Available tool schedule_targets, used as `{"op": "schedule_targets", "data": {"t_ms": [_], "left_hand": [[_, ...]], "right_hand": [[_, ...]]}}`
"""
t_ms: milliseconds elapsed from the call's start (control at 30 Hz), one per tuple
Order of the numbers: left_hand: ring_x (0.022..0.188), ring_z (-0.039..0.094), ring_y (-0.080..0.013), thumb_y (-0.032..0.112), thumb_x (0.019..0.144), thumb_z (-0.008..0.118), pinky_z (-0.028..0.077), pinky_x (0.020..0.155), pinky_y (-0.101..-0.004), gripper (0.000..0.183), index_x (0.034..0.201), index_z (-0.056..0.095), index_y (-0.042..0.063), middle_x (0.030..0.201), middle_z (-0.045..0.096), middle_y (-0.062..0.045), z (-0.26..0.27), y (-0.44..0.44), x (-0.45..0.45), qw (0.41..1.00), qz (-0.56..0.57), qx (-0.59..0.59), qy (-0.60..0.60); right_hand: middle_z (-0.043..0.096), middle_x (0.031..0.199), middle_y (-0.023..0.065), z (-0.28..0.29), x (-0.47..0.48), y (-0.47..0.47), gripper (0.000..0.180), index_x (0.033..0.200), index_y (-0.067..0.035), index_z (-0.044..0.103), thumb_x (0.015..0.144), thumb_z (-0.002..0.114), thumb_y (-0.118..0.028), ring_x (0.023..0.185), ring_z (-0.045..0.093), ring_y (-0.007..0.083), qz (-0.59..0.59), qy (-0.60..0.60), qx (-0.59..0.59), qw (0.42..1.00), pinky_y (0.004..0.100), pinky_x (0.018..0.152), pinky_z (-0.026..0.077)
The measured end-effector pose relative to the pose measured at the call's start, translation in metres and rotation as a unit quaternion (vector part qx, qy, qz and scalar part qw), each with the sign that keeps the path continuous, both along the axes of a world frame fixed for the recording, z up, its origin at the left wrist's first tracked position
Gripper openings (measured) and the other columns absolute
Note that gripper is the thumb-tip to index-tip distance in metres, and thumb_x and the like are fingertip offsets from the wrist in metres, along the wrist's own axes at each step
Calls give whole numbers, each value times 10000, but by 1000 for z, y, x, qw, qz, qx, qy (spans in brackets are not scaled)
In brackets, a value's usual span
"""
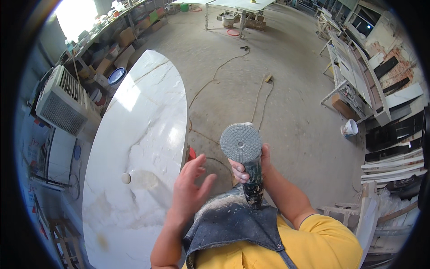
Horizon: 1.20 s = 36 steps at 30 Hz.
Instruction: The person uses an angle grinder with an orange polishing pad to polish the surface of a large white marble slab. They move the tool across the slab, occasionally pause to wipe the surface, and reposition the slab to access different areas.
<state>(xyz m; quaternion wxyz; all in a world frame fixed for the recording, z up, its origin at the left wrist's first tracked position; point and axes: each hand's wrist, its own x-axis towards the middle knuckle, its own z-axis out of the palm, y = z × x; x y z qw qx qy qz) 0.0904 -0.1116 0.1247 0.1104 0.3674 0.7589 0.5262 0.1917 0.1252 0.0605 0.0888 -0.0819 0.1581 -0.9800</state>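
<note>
My right hand (240, 170) grips the dark body of an angle grinder or polisher (254, 188), held upright in front of my apron (231, 218). Its round grey segmented polishing pad (240, 143) faces up toward me. To the left, my left hand (193, 181) is empty with fingers apart, near the edge of a polished white stone slab (147, 127) with grey-brown veining. A small round pale disc (126, 178) lies on the slab, beside a faint yellowish patch. Part of a red object (191, 154) shows behind the slab's edge.
Cords (215, 80) trail over the concrete floor (292, 101). An air cooler (63, 104) and a blue-lidded bucket (117, 76) stand left of the slab. At right are a white bucket (349, 127), a long rack (352, 70) and stacked stone pieces (396, 161). Another table (228, 3) stands at the back.
</note>
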Motion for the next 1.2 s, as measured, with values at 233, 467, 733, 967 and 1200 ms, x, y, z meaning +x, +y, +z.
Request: {"op": "schedule_targets", "data": {"t_ms": [233, 467, 733, 967, 1200], "left_hand": [[1251, 587, -274, 117, 820, 893, 576, 956, -397, 978, 1622, 341, 25, 1544, 400, -162, 49, 55, 14, 995, -28, 73, 59], [1295, 571, -239, 72, 888, 829, 576, 988, -379, 920, 1631, 300, -50, 1472, 422, -139, 35, 50, 5, 984, -58, 160, -46], [1212, 644, -272, 187, 852, 889, 561, 1020, -398, 910, 1576, 403, -75, 1377, 516, -166, 11, 40, -7, 968, -60, 229, -81], [1181, 669, -270, 224, 855, 890, 566, 1019, -391, 908, 1567, 419, -83, 1352, 532, -162, -2, 40, -11, 965, -47, 249, -67], [1081, 711, -226, 123, 810, 844, 594, 914, -322, 740, 1472, 570, -62, 1219, 618, -141, -15, 40, -24, 981, 5, 191, 22]], "right_hand": [[719, 1060, 196, 37, 18, 11, 838, 1389, 10, 555, 767, 808, -492, 783, 734, 294, -89, -89, 189, 974, 404, 685, 619], [692, 1024, 157, 75, 21, 4, 818, 1432, -38, 477, 755, 812, -354, 802, 728, 263, -142, -105, 288, 941, 394, 698, 623], [681, 983, 145, 70, 11, 6, 758, 1375, -41, 494, 746, 797, -336, 795, 716, 248, -91, -100, 291, 947, 380, 699, 607], [691, 963, 149, 67, 4, 6, 783, 1352, -32, 516, 725, 814, -395, 772, 720, 255, -73, -101, 288, 950, 375, 682, 612], [737, 966, 177, 35, -1, 10, 668, 1238, 26, 643, 772, 779, -432, 778, 754, 289, -33, -111, 237, 965, 394, 681, 639]]}}
